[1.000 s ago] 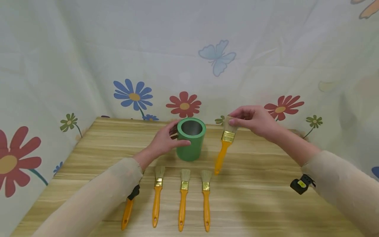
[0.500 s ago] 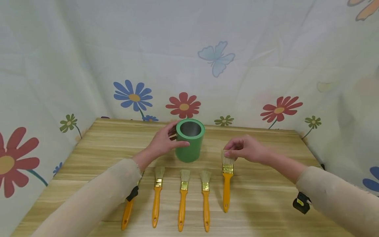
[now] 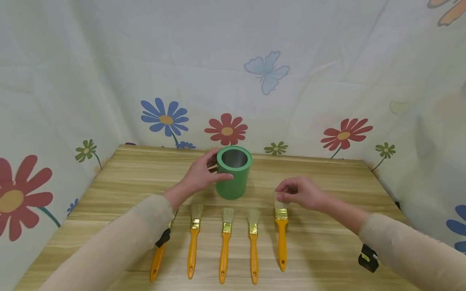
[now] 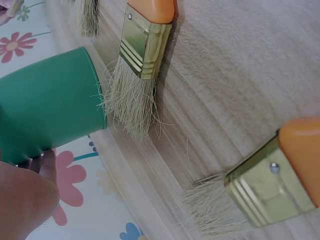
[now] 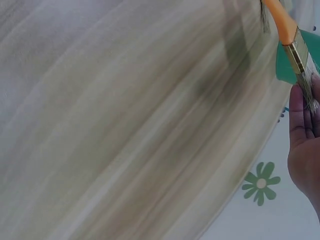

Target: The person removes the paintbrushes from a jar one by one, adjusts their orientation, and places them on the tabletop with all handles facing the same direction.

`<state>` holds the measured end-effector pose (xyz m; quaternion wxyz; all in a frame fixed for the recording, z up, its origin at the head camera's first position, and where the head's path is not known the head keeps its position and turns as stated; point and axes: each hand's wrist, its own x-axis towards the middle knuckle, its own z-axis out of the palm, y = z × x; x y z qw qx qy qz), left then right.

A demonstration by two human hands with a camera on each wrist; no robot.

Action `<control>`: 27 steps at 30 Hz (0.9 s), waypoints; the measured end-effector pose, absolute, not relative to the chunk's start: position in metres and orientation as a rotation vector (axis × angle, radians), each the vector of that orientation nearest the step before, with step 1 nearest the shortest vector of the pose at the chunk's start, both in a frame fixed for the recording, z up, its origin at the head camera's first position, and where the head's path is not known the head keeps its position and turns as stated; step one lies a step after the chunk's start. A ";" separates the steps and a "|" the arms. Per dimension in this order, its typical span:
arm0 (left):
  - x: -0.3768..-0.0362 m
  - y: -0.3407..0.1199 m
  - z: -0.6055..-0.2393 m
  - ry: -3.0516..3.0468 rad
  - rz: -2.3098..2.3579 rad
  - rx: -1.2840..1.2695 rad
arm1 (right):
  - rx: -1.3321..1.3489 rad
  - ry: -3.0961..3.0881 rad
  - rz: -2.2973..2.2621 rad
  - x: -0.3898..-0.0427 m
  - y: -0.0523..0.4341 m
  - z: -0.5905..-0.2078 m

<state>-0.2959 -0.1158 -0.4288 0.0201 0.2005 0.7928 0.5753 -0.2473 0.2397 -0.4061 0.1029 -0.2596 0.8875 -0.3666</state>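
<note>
My left hand [image 3: 199,174] grips the side of a green can [image 3: 234,186], thumb across its front and fingers behind. The can stands upright, its dark inside visible from above. On the right, my right hand [image 3: 305,195] pinches a paintbrush [image 3: 282,240] by its pale bristles. Its orange handle points toward me, at the right end of a row of brushes. In the right wrist view, the fingers [image 5: 297,112] lie against the bristles of that brush [image 5: 286,25]. The left wrist view shows the can [image 4: 52,102] with the hand [image 4: 27,200] on it.
Several more paintbrushes lie in a row on the wooden table [image 3: 327,258], among them one in the middle [image 3: 224,250] and another [image 3: 253,250] beside it. My left sleeve partly covers the leftmost brush [image 3: 157,262]. A flowered cloth [image 3: 204,60] hangs behind and along both sides.
My right hand has brought the paintbrush down and toward me, from beside the can's top to the right end of the row. The left hand and can have stayed put.
</note>
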 end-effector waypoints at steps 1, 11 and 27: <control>-0.296 -0.116 -0.429 2.460 1.785 0.624 | -0.767 2.623 -1.087 -0.247 0.240 -0.409; -0.296 -0.115 -0.428 2.467 1.789 0.632 | -0.819 2.692 -1.066 -0.240 0.241 -0.435; -0.294 -0.115 -0.428 2.471 1.777 0.606 | -0.916 2.744 -1.006 -0.238 0.241 -0.460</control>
